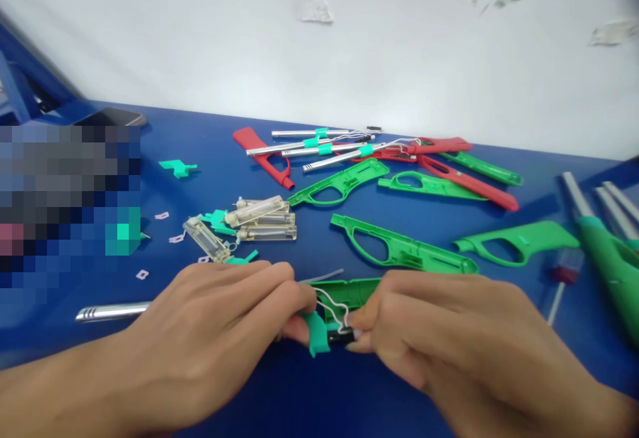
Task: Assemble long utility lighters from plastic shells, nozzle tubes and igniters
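Note:
My left hand is closed around a silver metal tube, whose slotted end sticks out to the left. A teal plastic piece shows at its fingertips. My right hand pinches a small black part just right of the teal piece. Thin white wires loop up between both hands. Behind the fingers lies a green shell half, partly hidden by the hands.
Clear fuel tanks lie behind my left hand. Green shell halves, red shells and wired silver tubes spread toward the wall. A screwdriver and green lighters lie at the right. Small pale clips are at left.

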### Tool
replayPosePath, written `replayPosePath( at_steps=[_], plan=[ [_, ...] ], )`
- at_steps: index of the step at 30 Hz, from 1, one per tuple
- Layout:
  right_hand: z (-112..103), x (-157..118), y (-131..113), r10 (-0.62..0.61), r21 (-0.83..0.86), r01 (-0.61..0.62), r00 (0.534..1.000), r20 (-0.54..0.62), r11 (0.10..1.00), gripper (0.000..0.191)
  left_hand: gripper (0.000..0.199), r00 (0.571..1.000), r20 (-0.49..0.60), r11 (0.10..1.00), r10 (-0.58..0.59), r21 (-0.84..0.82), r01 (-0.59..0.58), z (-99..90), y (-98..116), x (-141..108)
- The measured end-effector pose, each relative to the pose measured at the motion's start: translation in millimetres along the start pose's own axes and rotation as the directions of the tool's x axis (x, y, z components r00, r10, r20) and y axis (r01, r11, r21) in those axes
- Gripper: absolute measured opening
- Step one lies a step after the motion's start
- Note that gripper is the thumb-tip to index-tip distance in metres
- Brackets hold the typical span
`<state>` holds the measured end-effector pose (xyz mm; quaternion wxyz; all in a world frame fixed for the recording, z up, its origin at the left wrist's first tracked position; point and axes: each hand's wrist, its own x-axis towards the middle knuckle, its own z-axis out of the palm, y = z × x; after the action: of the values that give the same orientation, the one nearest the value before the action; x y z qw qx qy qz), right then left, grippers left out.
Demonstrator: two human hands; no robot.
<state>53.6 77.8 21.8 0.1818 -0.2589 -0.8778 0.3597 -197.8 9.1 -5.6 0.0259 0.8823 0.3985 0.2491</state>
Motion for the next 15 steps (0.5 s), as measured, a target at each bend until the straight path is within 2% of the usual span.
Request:
replayPosePath(
  at_steps=[4,8,11,15],
  plan=[
    [-4,-2,-1,-0.057,0.005,0.057,0.997,-0.045,0.998,0.025,0.019,1.000,-0.030,1.000,-0.001,-0.019,0.000,-1.0,1,2],
    [-7,3,1,-0.180,-0.122,0.170,0.981,-0.069,0.978,0.026,0.017,0.998,-0.058,0.999,-0.006,0.051,0.009,-1.3,3,2],
    [-8,8,1,-0.195,-0.177,0.182,0.979,-0.060,0.967,0.031,0.017,0.997,-0.067,0.998,-0.031,0.058,0.035,-1.3,4,0],
    [-10,9,3,-0.200,-0.173,0.188,0.978,-0.056,0.967,0.027,0.016,0.997,-0.057,0.998,-0.051,0.035,0.054,-1.0,4,-3]
  ],
)
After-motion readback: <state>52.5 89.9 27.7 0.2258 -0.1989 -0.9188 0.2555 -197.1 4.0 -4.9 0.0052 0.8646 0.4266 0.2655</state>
